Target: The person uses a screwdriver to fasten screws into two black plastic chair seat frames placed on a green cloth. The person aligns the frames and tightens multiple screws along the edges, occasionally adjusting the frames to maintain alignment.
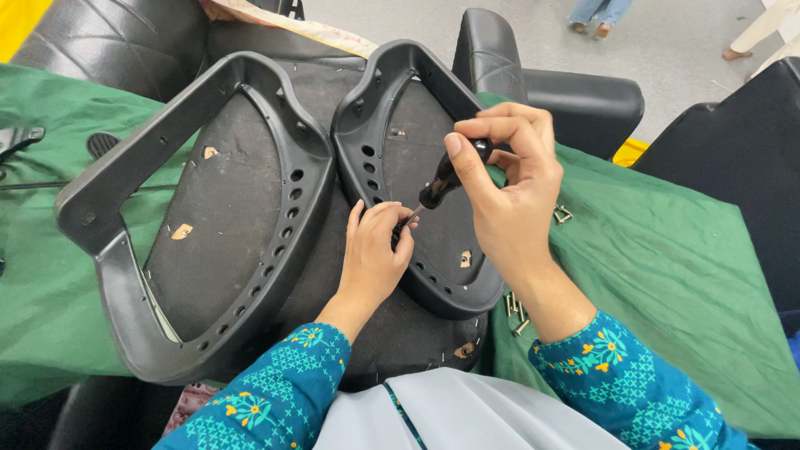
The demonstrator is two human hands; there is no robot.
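Observation:
My right hand (510,193) grips the black handle of a screwdriver (443,182) whose thin shaft slants down to the left. My left hand (375,250) pinches the tip of that shaft against the inner rim of the right black plastic armrest frame (367,125). A second, larger black armrest frame (117,242) lies to the left. Both frames rest on the dark underside of a chair seat (225,217) that has torn spots showing wood. Both my sleeves are teal with a flower pattern.
A green cloth (667,267) covers the surface under the seat. Several loose screws (517,310) lie on it by my right wrist, and a small metal piece (563,215) lies beyond my right hand. Black padded chair parts (575,100) stand behind. Other people's feet show at the top right.

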